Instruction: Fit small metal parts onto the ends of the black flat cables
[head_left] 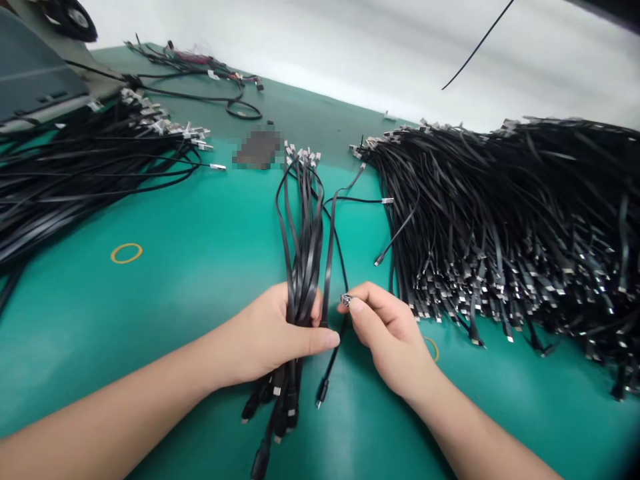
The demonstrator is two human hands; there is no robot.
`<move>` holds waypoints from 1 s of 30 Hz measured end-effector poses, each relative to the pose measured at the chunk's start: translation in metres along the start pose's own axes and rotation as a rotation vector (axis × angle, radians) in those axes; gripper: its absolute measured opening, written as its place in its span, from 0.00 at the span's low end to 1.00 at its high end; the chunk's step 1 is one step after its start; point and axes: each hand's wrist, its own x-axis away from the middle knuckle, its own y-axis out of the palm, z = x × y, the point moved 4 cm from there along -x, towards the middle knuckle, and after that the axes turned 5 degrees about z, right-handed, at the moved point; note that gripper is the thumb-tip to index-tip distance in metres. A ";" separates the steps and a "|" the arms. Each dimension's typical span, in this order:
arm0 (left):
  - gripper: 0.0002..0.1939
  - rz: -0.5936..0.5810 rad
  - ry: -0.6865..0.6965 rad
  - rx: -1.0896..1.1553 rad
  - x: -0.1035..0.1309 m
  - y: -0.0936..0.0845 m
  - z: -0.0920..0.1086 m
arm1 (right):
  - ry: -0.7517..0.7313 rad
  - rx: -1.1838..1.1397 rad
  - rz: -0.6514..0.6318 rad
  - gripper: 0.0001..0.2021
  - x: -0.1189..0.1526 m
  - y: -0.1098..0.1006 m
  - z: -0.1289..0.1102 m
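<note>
The bundle of black cables (304,233) sits inside the curl of the left hand (273,330), its long axis running away from the person, pale metal plugs at the far end and darker ends hanging nearer. The left thumb crosses over its front. Just to the right, the right hand (387,333) pinches a small silvery piece (346,301) between thumb and forefinger; I can't make out what it is. The left is nearer the bundle. Beyond, on the green tabletop (200,287), a big cable pile (450,193) spreads rightward, another heap (95,160) leftward.
</note>
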 end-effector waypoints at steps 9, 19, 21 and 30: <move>0.17 0.020 0.009 0.013 0.000 -0.001 -0.002 | 0.037 -0.098 -0.061 0.15 0.001 0.005 0.008; 0.17 0.028 -0.021 0.172 0.002 0.005 -0.009 | -0.082 -0.273 0.024 0.16 -0.004 0.010 0.010; 0.17 0.026 -0.008 0.218 0.001 0.005 -0.009 | -0.106 -0.254 0.044 0.16 -0.004 0.011 0.006; 0.19 0.141 0.050 0.467 0.004 0.003 -0.004 | -0.202 -0.041 -0.100 0.12 0.007 0.023 -0.007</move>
